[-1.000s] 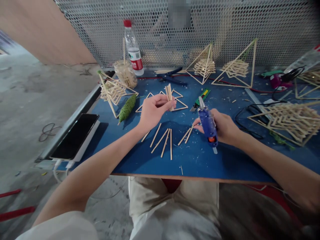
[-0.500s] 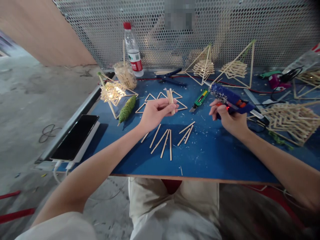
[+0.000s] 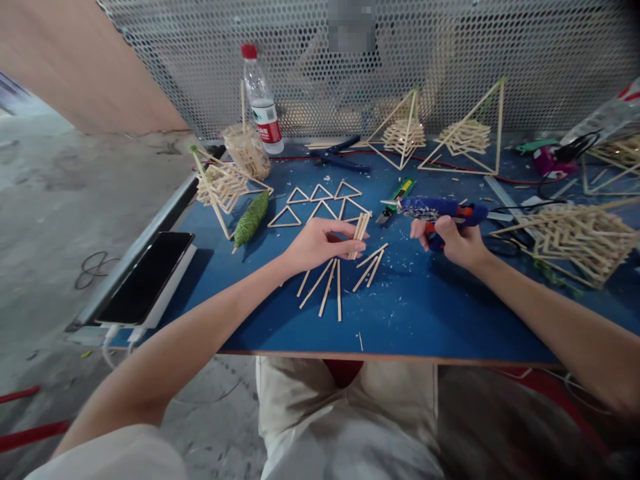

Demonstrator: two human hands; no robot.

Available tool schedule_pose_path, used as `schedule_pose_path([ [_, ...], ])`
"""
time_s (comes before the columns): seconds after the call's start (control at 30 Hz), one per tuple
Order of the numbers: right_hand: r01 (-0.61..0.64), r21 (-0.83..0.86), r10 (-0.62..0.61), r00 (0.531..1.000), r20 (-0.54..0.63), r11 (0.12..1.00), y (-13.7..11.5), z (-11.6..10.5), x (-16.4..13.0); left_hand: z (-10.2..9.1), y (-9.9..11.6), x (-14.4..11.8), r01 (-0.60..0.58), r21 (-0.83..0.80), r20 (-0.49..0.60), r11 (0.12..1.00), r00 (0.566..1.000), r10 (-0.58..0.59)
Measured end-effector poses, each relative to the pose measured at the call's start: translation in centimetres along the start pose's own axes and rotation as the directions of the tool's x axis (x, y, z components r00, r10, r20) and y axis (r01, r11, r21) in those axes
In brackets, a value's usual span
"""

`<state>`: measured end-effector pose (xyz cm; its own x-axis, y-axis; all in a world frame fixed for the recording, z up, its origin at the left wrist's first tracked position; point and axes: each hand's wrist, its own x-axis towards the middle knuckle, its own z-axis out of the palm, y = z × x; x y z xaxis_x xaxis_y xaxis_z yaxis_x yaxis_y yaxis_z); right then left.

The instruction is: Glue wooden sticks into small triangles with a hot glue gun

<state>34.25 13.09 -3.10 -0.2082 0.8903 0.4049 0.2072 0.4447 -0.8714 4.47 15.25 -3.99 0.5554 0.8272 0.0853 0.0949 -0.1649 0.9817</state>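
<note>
A small bundle of sticks (image 3: 359,233) is pinched between the thumb and fingers of the left hand (image 3: 320,247), held above the middle of the bench (image 3: 415,320). A blue glue gun (image 3: 435,210) is gripped in the right hand (image 3: 457,243), its handle wrapped by the fingers. The gun's long axis is held roughly level, with the nozzle (image 3: 389,203) directed to the left; the bundle is tilted, its upper ends leaning toward the right. The nozzle and the bundle are near each other but not touching.

Just on the wearer's side of the left hand, loose sticks (image 3: 328,288) are spread in a fan; a smaller group (image 3: 373,255) is laid to their right. The fan is nearer to the left hand than to the right. Beyond the left hand, flat stick triangles (image 3: 285,225) are set out in rows. A green cutter (image 3: 404,190) is seen behind the nozzle.

Farther back, a bottle (image 3: 267,123) is seen with a red-and-white label, whose lettering cannot be read. Yellow is shown on the cutter, but no brand can be made out there or on the gun.
</note>
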Motion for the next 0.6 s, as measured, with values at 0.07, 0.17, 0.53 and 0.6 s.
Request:
schedule_pose_path([
  [0.07, 0.016, -0.009, -0.015, 1.0, 0.026, 1.0, 0.1, -0.1, -0.1, 0.0, -0.1, -0.1, -0.019, 0.038, 0.007, 0.999, 1.0, 0.019],
  [0.17, 0.028, -0.012, -0.027, 0.999, 0.045, 1.0, 0.6, -0.4, -0.3, 0.0, -0.3, -0.1, -0.051, 0.077, 0.015, 0.996, 0.999, 0.05],
  [0.53, 0.021, -0.021, -0.021, 0.999, 0.026, 1.0, 1.6, -0.7, -0.4, 0.0, 0.0, -0.1, -0.092, 0.121, -0.012, 0.988, 0.995, 0.094],
  [0.6, 0.036, -0.009, -0.036, 0.999, 0.031, 0.999, 1.5, -0.7, -0.4, 0.0, 0.0, -0.2, -0.095, 0.131, -0.006, 0.987, 0.995, 0.097],
])
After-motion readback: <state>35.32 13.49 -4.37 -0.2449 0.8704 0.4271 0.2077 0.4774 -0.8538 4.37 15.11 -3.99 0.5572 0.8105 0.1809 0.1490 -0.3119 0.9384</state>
